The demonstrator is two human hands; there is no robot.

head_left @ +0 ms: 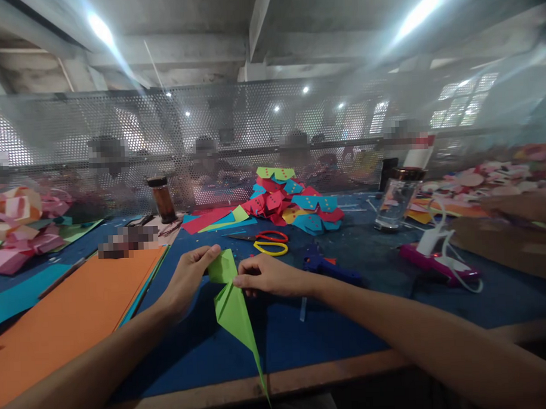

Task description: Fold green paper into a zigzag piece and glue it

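Note:
A folded green paper (pixel 234 304) tapers to a long point toward the table's near edge. My left hand (pixel 190 279) pinches its upper left flap between thumb and fingers. My right hand (pixel 266 275) pinches the fold at its middle from the right. Both hands hold the paper just above the blue table top (pixel 304 334).
An orange paper stack (pixel 75 313) lies to the left. Red and yellow scissors (pixel 268 241) and a blue glue gun (pixel 326 265) lie behind the hands. A pile of folded coloured pieces (pixel 291 201), a glass jar (pixel 396 203), a brown bottle (pixel 162 198) and a mesh screen (pixel 252 133) stand farther back.

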